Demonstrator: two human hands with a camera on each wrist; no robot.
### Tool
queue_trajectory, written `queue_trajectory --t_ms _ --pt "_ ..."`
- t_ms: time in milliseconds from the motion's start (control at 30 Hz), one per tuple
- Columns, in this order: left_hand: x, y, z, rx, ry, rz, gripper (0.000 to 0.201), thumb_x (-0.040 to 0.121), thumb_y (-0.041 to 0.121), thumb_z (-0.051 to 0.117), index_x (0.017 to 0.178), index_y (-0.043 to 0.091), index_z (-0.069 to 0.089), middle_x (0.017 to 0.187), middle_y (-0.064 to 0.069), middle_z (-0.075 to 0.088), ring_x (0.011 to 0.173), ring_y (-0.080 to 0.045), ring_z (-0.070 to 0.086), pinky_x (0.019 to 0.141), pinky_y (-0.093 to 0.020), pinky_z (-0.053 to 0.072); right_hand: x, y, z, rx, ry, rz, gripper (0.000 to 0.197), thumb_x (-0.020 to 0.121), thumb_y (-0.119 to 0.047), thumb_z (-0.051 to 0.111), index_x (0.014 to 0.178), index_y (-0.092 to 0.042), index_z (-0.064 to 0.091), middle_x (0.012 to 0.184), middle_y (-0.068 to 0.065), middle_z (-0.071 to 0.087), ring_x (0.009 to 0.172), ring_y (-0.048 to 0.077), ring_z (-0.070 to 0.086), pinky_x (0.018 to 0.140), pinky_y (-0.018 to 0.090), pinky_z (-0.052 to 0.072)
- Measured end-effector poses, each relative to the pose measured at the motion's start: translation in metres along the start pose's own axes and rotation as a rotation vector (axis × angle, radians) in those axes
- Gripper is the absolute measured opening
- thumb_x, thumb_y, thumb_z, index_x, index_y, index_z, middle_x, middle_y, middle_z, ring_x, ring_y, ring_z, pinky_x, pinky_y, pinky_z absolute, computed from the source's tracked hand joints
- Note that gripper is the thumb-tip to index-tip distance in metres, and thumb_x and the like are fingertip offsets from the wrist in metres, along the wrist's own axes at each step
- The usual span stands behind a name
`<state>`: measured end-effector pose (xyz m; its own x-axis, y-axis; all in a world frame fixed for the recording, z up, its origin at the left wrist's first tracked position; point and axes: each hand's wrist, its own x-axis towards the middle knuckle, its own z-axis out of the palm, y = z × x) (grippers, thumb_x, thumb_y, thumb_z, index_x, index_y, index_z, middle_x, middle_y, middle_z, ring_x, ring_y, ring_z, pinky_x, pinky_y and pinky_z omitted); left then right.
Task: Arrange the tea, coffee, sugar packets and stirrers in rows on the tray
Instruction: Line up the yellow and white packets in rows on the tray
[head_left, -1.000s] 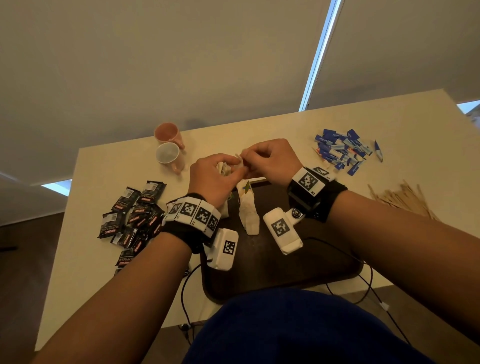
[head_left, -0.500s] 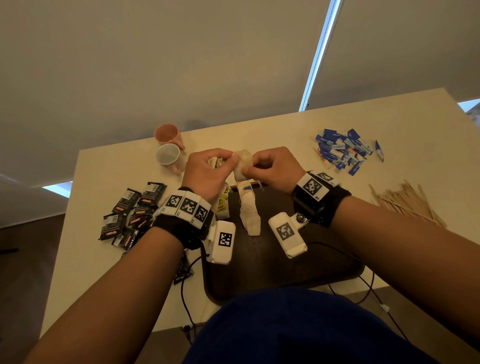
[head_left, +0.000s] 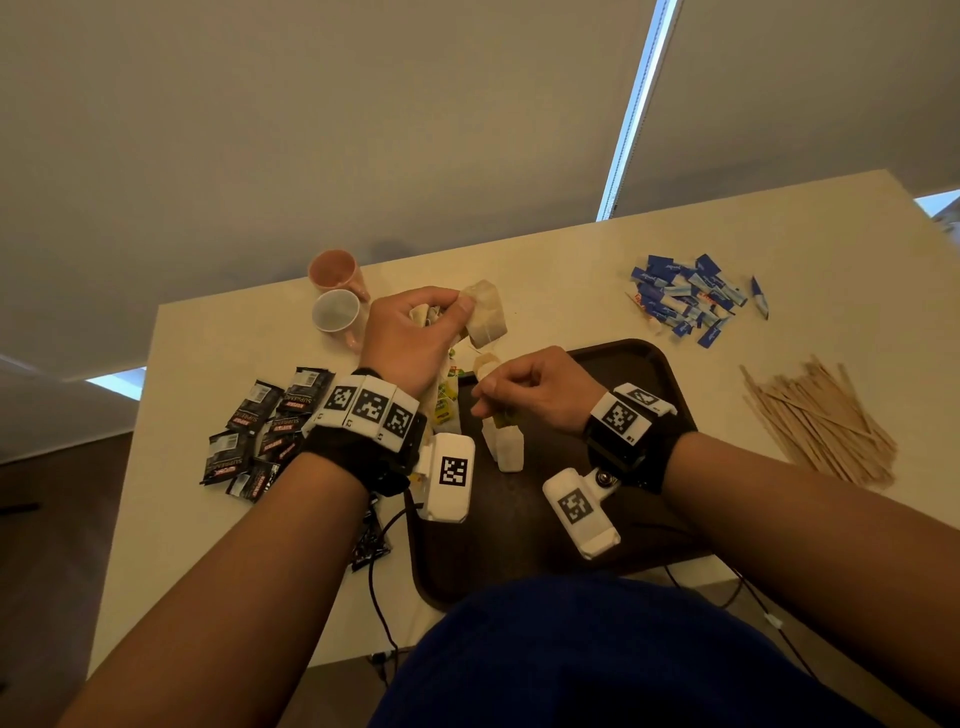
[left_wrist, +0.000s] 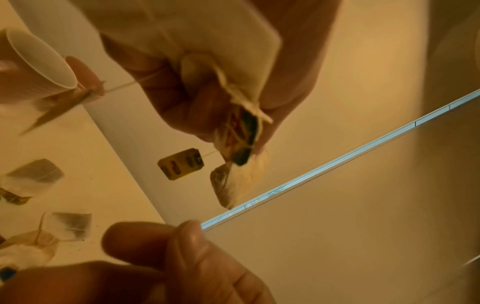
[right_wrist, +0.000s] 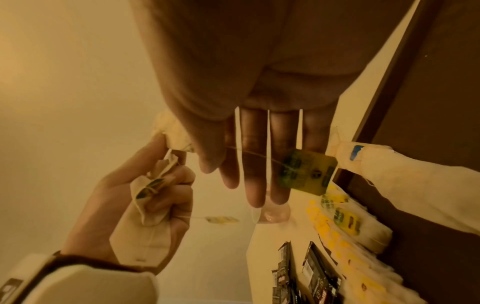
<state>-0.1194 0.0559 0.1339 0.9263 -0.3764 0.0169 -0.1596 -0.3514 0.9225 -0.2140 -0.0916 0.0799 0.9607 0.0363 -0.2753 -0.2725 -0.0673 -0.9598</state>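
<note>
Up near the middle of the head view, the left hand (head_left: 410, 343) is closed around a bunch of tea bags (head_left: 485, 319). One pale bag sticks out to the right past the thumb and forefinger, above the table (head_left: 571, 270); the rest are crumpled inside the curled fingers. In the left wrist view the thumb (left_wrist: 197, 70) presses a bag flat against the fingers, folded bags and tags bulge from the lower end of the fist, and a yellow tag (left_wrist: 182, 163) hangs free on its string just left of them.

Lower and to the right of it, the right hand (head_left: 535, 392) sits over the tray's (head_left: 649, 364) upper left corner. Its thumb and forefinger pinch a thin string; the other fingers are loosely bent. In the right wrist view the string runs across those fingers to a second yellow tag (right_wrist: 307, 171) dangling at their right side, not touching the tray.

Below the right hand, a short row of tea bags (head_left: 506, 447) lies on the tray, and more bags with yellow tags (head_left: 447, 400) lie along its left edge. Black coffee packets (head_left: 265, 426) are heaped at centre left, blue sugar packets (head_left: 685, 299) at upper right, and wooden stirrers (head_left: 815, 421) at far right, all on the table off the tray. Two cups (head_left: 335, 291) lie on their sides at the table's far edge, just left of the left hand.
</note>
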Motion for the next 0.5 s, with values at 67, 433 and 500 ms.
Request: queue_trajectory --t_ms 67,433,500 --pt "-0.001 0.001 0.000 -0.013 0.010 -0.008 0.005 0.090 0.023 0.071 0.088 0.027 0.070 0.086 0.023 0.065 0.079 0.021 0.058 0.073 0.000 0.042 -0.001 0.002 0.000 0.026 -0.026 0.041 0.022 0.094 -0.016 0.061 0.108 -0.001 0.069 0.096 0.013 0.074 0.093 0.021 0.072 0.082 0.023 0.055" --pt "0.000 0.005 -0.005 0.012 -0.057 -0.015 0.009 0.090 0.025 0.071 0.084 0.031 0.069 0.086 0.023 0.066 0.079 0.019 0.059 0.076 -0.003 0.043 0.000 0.009 -0.007 -0.091 0.110 0.148 0.016 0.088 -0.002 0.065 0.104 -0.001 0.069 0.092 0.013 0.073 0.073 0.011 0.071 0.063 0.018 0.056" --pt "0.000 0.004 -0.008 0.017 -0.089 -0.014 0.005 0.090 0.025 0.071 0.085 0.027 0.071 0.088 0.019 0.068 0.081 0.015 0.060 0.078 -0.007 0.045 0.004 0.012 -0.012 -0.245 0.187 0.098 0.013 0.085 -0.010 0.071 0.097 -0.009 0.075 0.090 0.004 0.074 0.078 0.010 0.069 0.068 0.017 0.054"
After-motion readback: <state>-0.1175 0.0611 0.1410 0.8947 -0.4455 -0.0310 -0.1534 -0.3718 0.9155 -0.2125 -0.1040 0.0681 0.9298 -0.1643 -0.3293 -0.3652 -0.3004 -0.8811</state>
